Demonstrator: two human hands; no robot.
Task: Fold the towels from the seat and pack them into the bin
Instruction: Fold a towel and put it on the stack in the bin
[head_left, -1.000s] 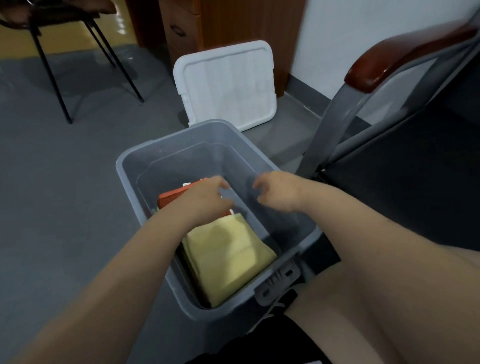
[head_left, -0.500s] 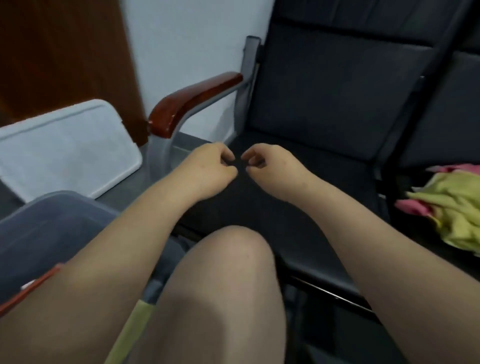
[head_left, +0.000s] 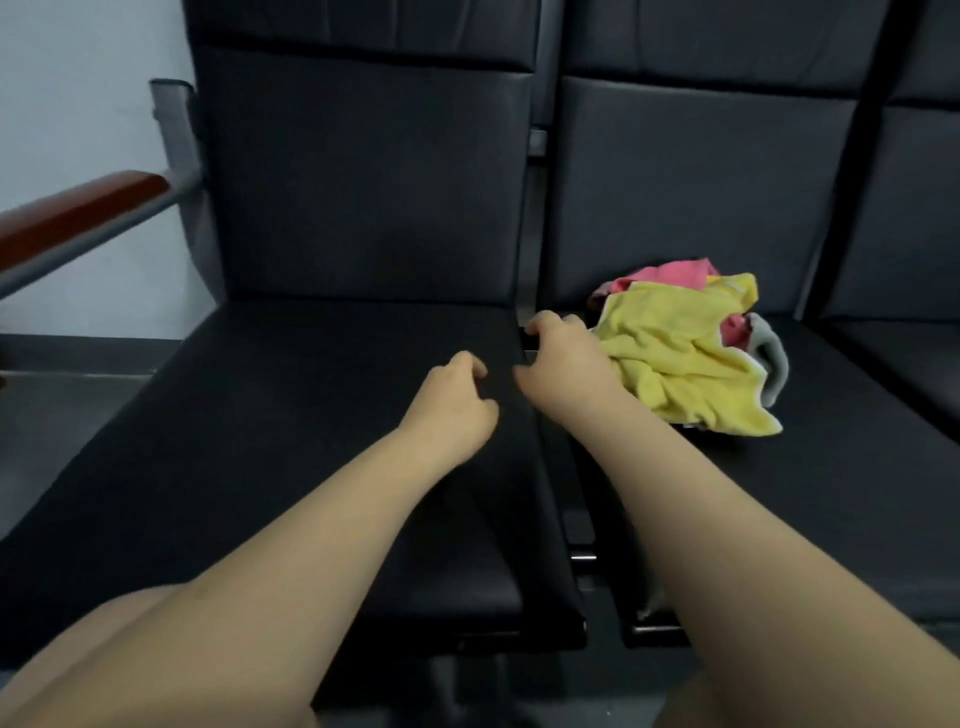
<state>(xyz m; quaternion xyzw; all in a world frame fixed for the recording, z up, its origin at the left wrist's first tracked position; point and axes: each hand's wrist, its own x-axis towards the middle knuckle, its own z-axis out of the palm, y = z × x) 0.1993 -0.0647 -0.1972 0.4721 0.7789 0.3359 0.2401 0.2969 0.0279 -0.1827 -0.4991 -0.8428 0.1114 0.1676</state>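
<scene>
heap of crumpled towels (head_left: 685, 358) on right-hand seat (head_left: 831, 467). left grip (head_left: 453, 405) loose, empty, over neighbouring seat (head_left: 260, 415). right grip (head_left: 566, 364) loose, empty, just beside heap.

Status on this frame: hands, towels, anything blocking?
Left hand empty, fingers loosely curled. Right hand empty, at left edge of towel pile. Pile unfolded, heaped on right seat. Nothing blocking.
</scene>
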